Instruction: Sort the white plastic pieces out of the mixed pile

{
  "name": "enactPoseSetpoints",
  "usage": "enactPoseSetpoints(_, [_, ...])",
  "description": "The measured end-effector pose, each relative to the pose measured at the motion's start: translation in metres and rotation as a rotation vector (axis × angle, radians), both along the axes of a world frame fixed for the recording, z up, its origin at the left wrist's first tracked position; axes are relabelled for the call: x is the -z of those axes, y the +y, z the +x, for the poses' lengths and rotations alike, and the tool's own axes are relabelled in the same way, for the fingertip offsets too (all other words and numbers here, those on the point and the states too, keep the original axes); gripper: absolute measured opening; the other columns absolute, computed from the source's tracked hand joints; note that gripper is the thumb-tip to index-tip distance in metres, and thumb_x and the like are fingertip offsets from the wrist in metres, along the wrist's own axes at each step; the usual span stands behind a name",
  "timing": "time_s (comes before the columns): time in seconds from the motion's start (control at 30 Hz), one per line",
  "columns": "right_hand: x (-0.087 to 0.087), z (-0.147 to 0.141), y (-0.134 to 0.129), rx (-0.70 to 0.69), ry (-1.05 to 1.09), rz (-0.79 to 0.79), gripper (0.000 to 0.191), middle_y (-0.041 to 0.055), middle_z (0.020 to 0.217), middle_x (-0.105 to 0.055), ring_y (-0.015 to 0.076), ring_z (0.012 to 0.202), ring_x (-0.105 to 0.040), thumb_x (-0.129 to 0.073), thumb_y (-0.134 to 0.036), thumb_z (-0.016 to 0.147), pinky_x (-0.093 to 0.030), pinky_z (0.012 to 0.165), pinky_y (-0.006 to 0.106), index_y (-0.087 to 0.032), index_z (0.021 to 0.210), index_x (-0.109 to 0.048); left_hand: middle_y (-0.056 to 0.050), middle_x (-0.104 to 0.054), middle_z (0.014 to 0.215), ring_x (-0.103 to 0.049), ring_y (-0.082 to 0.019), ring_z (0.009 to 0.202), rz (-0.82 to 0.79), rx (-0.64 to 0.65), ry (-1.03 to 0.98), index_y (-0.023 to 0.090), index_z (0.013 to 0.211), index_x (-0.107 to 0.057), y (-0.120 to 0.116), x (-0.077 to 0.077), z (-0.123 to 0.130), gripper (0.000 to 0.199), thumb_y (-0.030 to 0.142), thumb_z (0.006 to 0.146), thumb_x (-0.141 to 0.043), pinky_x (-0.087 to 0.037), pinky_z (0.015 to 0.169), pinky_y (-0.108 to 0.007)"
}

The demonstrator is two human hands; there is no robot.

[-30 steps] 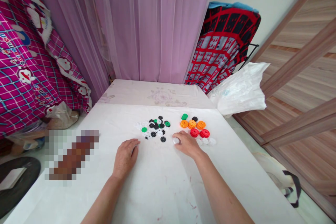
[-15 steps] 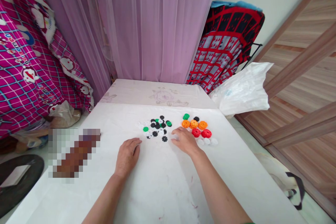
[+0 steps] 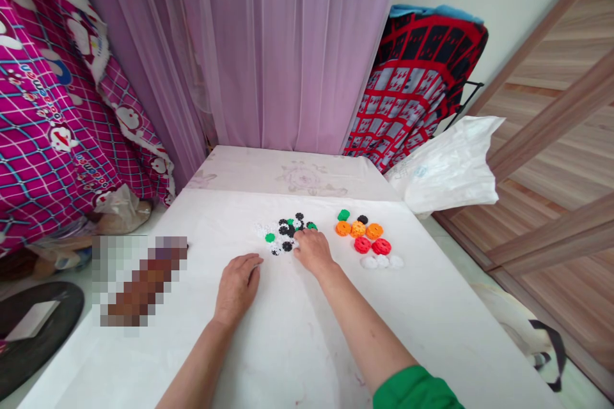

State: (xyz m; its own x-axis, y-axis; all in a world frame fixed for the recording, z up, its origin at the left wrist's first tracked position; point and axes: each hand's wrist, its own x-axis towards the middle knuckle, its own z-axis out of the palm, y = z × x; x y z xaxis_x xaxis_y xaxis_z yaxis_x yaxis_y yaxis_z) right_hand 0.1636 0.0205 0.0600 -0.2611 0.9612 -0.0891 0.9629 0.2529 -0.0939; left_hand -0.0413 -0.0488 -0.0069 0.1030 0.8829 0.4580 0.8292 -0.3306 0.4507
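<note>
Small notched discs in black, white and green lie mixed in a loose pile near the middle of the white table. My right hand [image 3: 313, 252] is at the pile's right side, its fingers bent down over some discs; what its fingertips hold, if anything, is hidden. Left of it, a green disc [image 3: 270, 238] and a black disc [image 3: 286, 246] show. My left hand [image 3: 238, 287] rests on the table below the pile, fingers together and curled, with nothing clearly visible in them. To the right sit grouped discs: green [image 3: 344, 215], black [image 3: 362, 220], orange [image 3: 375, 231], red [image 3: 382, 246] and white [image 3: 382, 261].
The table [image 3: 297, 332] has a flowered strip at its far edge, before a purple curtain [image 3: 288, 64]. A white plastic bag [image 3: 446, 166] stands at the right corner. A pixelated patch covers something at the left edge.
My right hand has moved left, from beside the orange and red discs onto the mixed pile. More of the green sleeve shows. The view has shifted slightly; my left hand stays on the table.
</note>
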Motion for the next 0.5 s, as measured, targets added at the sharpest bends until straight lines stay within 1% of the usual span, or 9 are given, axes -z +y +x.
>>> enactPoseSetpoints(0.13, [0.007, 0.003, 0.0, 0.041, 0.062, 0.021, 0.03, 0.0104, 0.109, -0.067, 0.0231, 0.103, -0.059, -0.058, -0.02, 0.08, -0.042, 0.084, 0.031, -0.018, 0.11, -0.064, -0.007, -0.073, 0.104, -0.067, -0.023, 0.094, 0.008, -0.004, 0.004, 0.022, 0.097, -0.07, 0.001, 0.0, 0.0, 0.025, 0.023, 0.089, -0.046, -0.054, 0.086, -0.042])
enactPoseSetpoints(0.23, [0.011, 0.01, 0.0, 0.083, 0.198, 0.007, 0.025, 0.0059, 0.107, -0.068, 0.0185, 0.095, -0.062, -0.055, -0.015, 0.081, -0.042, 0.08, 0.027, -0.023, 0.1, -0.069, -0.007, -0.073, 0.104, -0.067, -0.023, 0.094, 0.014, -0.003, 0.011, 0.022, 0.097, -0.07, 0.001, 0.0, -0.001, 0.025, 0.023, 0.089, -0.047, -0.054, 0.085, -0.041])
enactPoseSetpoints(0.3, [0.011, 0.02, 0.001, 0.118, 0.351, -0.008, 0.021, 0.0027, 0.097, -0.07, 0.0159, 0.086, -0.063, -0.053, -0.014, 0.081, -0.042, 0.076, 0.025, -0.024, 0.088, -0.071, -0.007, -0.073, 0.104, -0.067, -0.024, 0.094, 0.018, 0.002, 0.015, 0.022, 0.097, -0.07, 0.001, 0.0, -0.001, 0.025, 0.024, 0.089, -0.046, -0.055, 0.085, -0.041])
enactPoseSetpoints(0.37, [0.009, 0.037, 0.002, 0.174, 0.549, -0.03, 0.018, 0.0008, 0.084, -0.07, 0.0149, 0.078, -0.062, -0.053, -0.017, 0.079, -0.042, 0.071, 0.024, -0.023, 0.08, -0.07, -0.007, -0.073, 0.104, -0.067, -0.024, 0.094, 0.021, 0.005, 0.015, 0.022, 0.097, -0.07, 0.001, 0.0, -0.001, 0.025, 0.024, 0.089, -0.046, -0.055, 0.085, -0.042])
enactPoseSetpoints(0.43, [0.006, 0.058, 0.002, 0.259, 0.747, -0.071, 0.015, -0.0005, 0.074, -0.068, 0.0144, 0.07, -0.06, -0.054, -0.023, 0.076, -0.041, 0.065, 0.024, -0.021, 0.077, -0.069, -0.007, -0.073, 0.104, -0.067, -0.024, 0.094, 0.022, 0.006, 0.01, 0.022, 0.097, -0.07, 0.001, 0.0, -0.001, 0.025, 0.024, 0.089, -0.046, -0.055, 0.085, -0.042])
enactPoseSetpoints(0.5, [0.003, 0.079, 0.0, 0.342, 0.886, -0.134, 0.015, -0.0019, 0.066, -0.064, 0.0133, 0.062, -0.056, -0.055, -0.028, 0.072, -0.04, 0.06, 0.024, -0.02, 0.075, -0.067, -0.007, -0.073, 0.103, -0.067, -0.024, 0.094, 0.022, 0.005, 0.004, 0.022, 0.096, -0.07, 0.001, 0.001, -0.001, 0.025, 0.025, 0.089, -0.046, -0.054, 0.086, -0.042])
